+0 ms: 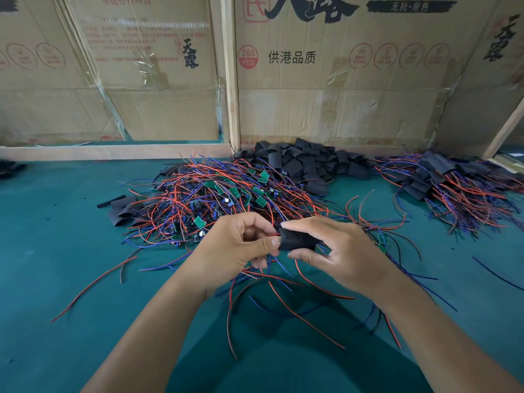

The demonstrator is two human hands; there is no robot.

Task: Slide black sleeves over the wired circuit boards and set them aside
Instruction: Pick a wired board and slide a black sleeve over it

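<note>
Black sleeve (297,240): pinched by the right hand (340,251), index finger on top and thumb beneath; any board inside it is hidden. Left hand (241,245): fingers curled on red and blue wires entering the sleeve's left end; its fingertips are partly hidden behind the thumb. Beyond the grip: tangled pile of wired circuit boards (226,194) on the green desk (56,251). Farther back: heap of loose sleeves (300,163). Far right of the grip: stack of sleeved boards (442,177), cut off at the frame edge. Behind everything: cardboard boxes (340,80).
</note>
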